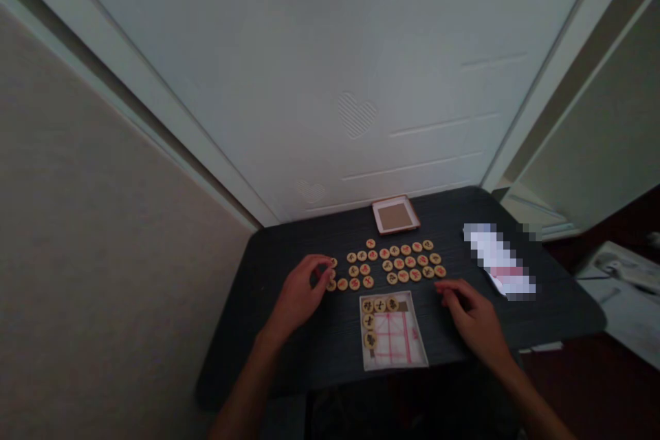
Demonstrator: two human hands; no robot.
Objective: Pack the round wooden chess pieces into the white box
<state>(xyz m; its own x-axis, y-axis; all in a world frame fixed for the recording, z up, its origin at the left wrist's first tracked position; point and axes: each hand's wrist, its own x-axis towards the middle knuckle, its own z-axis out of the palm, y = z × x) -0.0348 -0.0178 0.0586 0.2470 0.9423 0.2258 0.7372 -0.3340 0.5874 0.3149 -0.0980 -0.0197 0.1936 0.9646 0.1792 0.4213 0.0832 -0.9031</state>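
Round wooden Chinese chess pieces (410,262) with red or black characters lie in loose rows on the dark table. My left hand (302,292) is at the left end of these rows, with thumb and fingers curled together at a chess piece (332,274) that they partly hide. In front of the rows stands a shallow white-rimmed box (422,350). Several black-character pieces sit along its far and left sides, over a folded sheet with red lines (392,337). My right hand (471,316) hovers to the right of the box, fingers loosely bent and apart, near the right end of the rows.
An open box lid (396,216) lies at the back of the table (289,244), near the white panel (258,82) with heart reliefs. A pixelated white item (498,261) lies at the right. A wall (103,254) is close on the left.
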